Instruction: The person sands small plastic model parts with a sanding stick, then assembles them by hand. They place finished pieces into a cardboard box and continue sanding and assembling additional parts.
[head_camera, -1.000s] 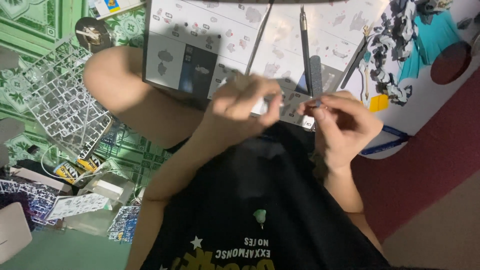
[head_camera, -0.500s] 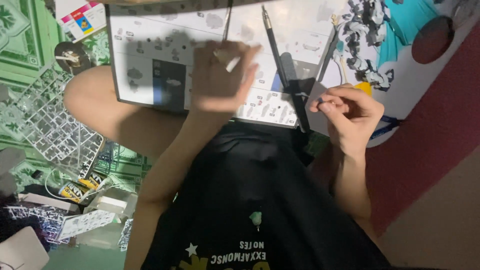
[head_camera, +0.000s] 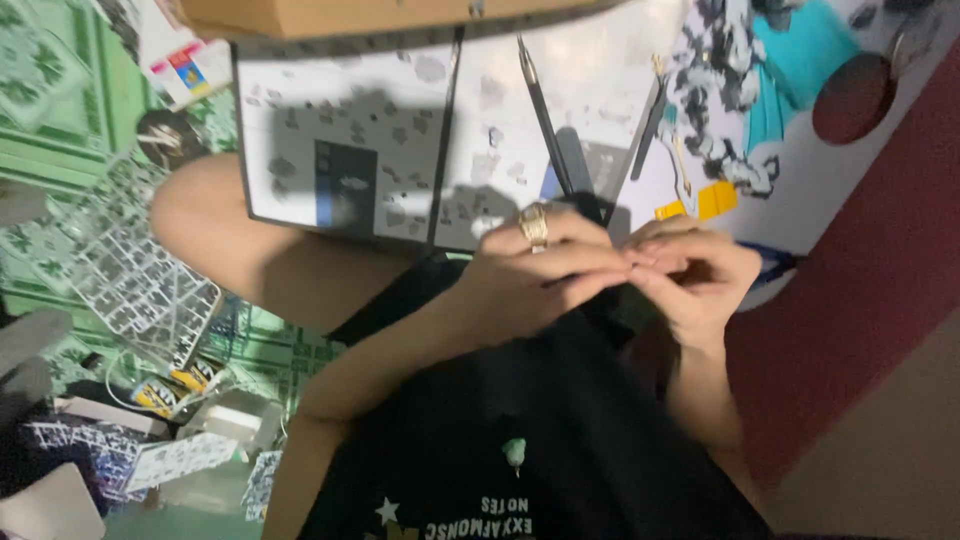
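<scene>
The left hand, ringed on one finger, and the right hand are brought together fingertip to fingertip above the lap, just below the open instruction booklet. Both are curled tight; whether anything is pinched cannot be told. A black pen-like tool lies on the booklet

whatever the left hand and right hand pinch stays hidden
</scene>
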